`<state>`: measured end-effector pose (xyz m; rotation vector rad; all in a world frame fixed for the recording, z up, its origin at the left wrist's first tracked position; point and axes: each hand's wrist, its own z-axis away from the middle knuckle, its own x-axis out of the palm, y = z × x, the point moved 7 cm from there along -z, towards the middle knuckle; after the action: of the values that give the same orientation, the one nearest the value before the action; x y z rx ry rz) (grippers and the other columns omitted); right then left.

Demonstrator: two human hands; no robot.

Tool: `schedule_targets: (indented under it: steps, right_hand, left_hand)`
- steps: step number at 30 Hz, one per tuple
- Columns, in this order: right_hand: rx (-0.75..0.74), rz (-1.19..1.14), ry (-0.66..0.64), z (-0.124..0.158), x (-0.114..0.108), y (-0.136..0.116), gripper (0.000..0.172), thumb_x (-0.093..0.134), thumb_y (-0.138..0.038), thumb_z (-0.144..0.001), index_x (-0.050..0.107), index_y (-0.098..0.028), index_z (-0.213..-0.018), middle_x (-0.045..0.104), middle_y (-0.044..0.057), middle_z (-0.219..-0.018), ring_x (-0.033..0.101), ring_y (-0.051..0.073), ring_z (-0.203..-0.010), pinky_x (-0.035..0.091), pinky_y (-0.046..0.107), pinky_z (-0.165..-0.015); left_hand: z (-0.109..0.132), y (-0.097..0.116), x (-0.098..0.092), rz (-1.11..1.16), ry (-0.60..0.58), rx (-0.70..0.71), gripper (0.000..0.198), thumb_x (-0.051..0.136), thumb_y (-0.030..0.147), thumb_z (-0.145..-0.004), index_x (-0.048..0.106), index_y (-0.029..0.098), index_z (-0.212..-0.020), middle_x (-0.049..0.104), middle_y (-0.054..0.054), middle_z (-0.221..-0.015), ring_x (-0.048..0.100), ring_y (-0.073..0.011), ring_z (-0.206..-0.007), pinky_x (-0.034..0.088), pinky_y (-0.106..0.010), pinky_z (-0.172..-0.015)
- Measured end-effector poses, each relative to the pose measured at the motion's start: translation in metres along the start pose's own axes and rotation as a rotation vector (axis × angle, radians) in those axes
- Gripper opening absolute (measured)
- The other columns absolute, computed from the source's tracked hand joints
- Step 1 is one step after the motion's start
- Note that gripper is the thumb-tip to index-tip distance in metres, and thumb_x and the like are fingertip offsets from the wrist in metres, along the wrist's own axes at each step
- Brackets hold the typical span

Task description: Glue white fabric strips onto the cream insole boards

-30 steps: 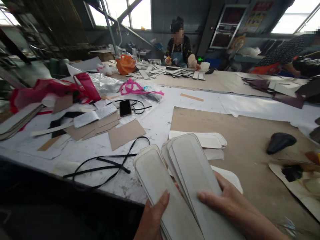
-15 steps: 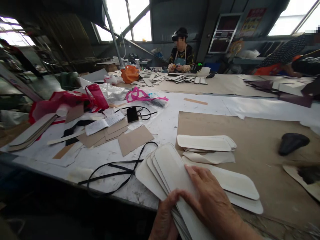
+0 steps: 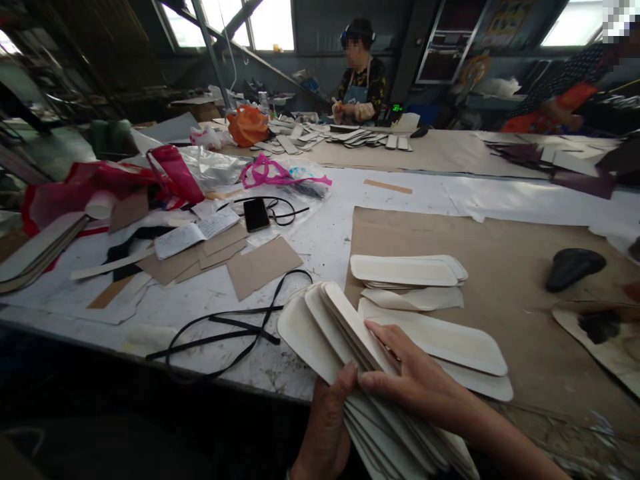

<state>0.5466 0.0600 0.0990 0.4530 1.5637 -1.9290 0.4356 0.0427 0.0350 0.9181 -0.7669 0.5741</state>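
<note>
A fanned stack of long off-white panels with rounded corners (image 3: 325,340) is held between my two hands at the table's front edge. My left hand (image 3: 327,417) grips the stack from the left, its thumb lying on top. From the right, my right hand (image 3: 407,373) is closed on the upper panels, fingers along their far edge. Just beyond lie more such panels (image 3: 440,340) on brown paper (image 3: 505,280), with a smaller pile of panels (image 3: 405,270) and a curled off-white strip (image 3: 415,298) behind them.
Black cord (image 3: 225,327) loops left of the stack. Behind it are brown card pieces (image 3: 265,267), an open notebook (image 3: 197,233), a phone (image 3: 257,215) and pink bags (image 3: 175,177). A black saddle-shaped object (image 3: 575,269) stands right. Across the table a co-worker (image 3: 360,80) handles something small.
The panels in my hands have spread apart, with several upper ones now tilted up in my right hand. The whole view has shifted slightly, so the table sits higher in it.
</note>
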Motion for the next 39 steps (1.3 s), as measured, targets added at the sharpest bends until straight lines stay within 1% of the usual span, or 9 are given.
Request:
schedule_targets:
  steps: [6, 9, 12, 16, 21, 25, 28, 35, 39]
  right_hand:
    - [-0.063, -0.024, 0.027, 0.002, 0.000, 0.000, 0.067, 0.045, -0.055, -0.082, 0.038, -0.013, -0.134, 0.044, 0.015, -0.129, 0.038, 0.029, -0.121, 0.026, 0.046, -0.105]
    - [-0.080, -0.049, 0.044, 0.004, 0.000, -0.001, 0.064, 0.040, -0.054, -0.085, 0.039, -0.012, -0.133, 0.046, 0.016, -0.127, 0.040, 0.028, -0.119, 0.027, 0.046, -0.105]
    - [-0.084, -0.117, 0.042, 0.005, -0.002, 0.000, 0.059, 0.037, -0.052, -0.087, 0.041, -0.015, -0.132, 0.047, 0.013, -0.128, 0.039, 0.028, -0.120, 0.026, 0.046, -0.106]
    - [-0.007, -0.248, 0.012, 0.003, -0.007, 0.007, 0.059, 0.035, -0.054, -0.088, 0.042, -0.016, -0.133, 0.046, 0.010, -0.132, 0.035, 0.026, -0.125, 0.021, 0.044, -0.109]
    - [0.034, -0.395, 0.018, 0.002, -0.015, 0.010, 0.059, 0.038, -0.057, -0.086, 0.048, -0.019, -0.130, 0.048, 0.008, -0.133, 0.035, 0.029, -0.126, 0.022, 0.044, -0.109]
    - [0.033, -0.471, 0.020, 0.003, -0.017, 0.011, 0.060, 0.039, -0.058, -0.085, 0.049, -0.018, -0.129, 0.050, 0.009, -0.131, 0.037, 0.028, -0.125, 0.025, 0.043, -0.107]
    - [0.020, -0.493, 0.013, 0.003, -0.017, 0.010, 0.060, 0.037, -0.058, -0.086, 0.049, -0.017, -0.128, 0.050, 0.008, -0.131, 0.037, 0.027, -0.126, 0.026, 0.042, -0.107]
    - [-0.031, -0.454, -0.010, 0.003, -0.020, 0.005, 0.053, 0.033, -0.050, -0.090, 0.048, -0.019, -0.130, 0.049, 0.008, -0.132, 0.038, 0.026, -0.124, 0.026, 0.043, -0.106]
    - [0.041, -0.367, -0.001, 0.003, -0.017, 0.012, 0.051, 0.039, -0.046, -0.087, 0.048, -0.018, -0.129, 0.049, 0.009, -0.130, 0.038, 0.026, -0.123, 0.024, 0.044, -0.107]
  left_hand:
    - [0.001, 0.006, 0.013, -0.084, 0.016, 0.032, 0.078, 0.070, 0.029, -0.072, 0.029, 0.019, -0.137, 0.066, -0.010, -0.107, 0.056, -0.0294, -0.108, 0.041, -0.041, -0.098]
    - [0.000, 0.009, 0.017, -0.121, 0.036, 0.048, 0.075, 0.070, 0.028, -0.070, 0.034, 0.018, -0.135, 0.067, -0.010, -0.104, 0.056, -0.0300, -0.108, 0.041, -0.041, -0.098]
    - [-0.001, 0.008, 0.016, -0.139, 0.060, 0.042, 0.071, 0.069, 0.029, -0.072, 0.037, 0.018, -0.134, 0.066, -0.010, -0.108, 0.053, -0.0300, -0.112, 0.040, -0.041, -0.098]
    - [-0.001, 0.006, 0.009, -0.142, 0.091, 0.009, 0.068, 0.066, 0.031, -0.074, 0.035, 0.020, -0.134, 0.065, -0.009, -0.110, 0.051, -0.0283, -0.115, 0.038, -0.041, -0.099]
    - [-0.001, 0.006, 0.004, -0.185, 0.109, 0.001, 0.070, 0.068, 0.033, -0.072, 0.037, 0.017, -0.133, 0.066, -0.010, -0.107, 0.050, -0.0300, -0.115, 0.038, -0.041, -0.099]
    - [0.000, 0.006, 0.007, -0.185, 0.125, -0.004, 0.068, 0.067, 0.035, -0.072, 0.040, 0.018, -0.132, 0.064, -0.010, -0.111, 0.052, -0.0300, -0.113, 0.041, -0.041, -0.097]
    - [0.001, 0.006, 0.011, -0.201, 0.145, -0.005, 0.068, 0.069, 0.038, -0.070, 0.044, 0.017, -0.129, 0.065, -0.011, -0.109, 0.055, -0.0313, -0.109, 0.042, -0.042, -0.096]
    - [0.000, 0.004, 0.002, -0.206, 0.170, -0.002, 0.076, 0.069, 0.037, -0.070, 0.035, 0.017, -0.135, 0.065, -0.011, -0.109, 0.054, -0.0317, -0.109, 0.042, -0.044, -0.096]
    - [-0.001, 0.001, -0.005, -0.179, 0.155, -0.008, 0.079, 0.067, 0.035, -0.073, 0.026, 0.021, -0.138, 0.065, -0.008, -0.109, 0.052, -0.0279, -0.113, 0.043, -0.039, -0.096]
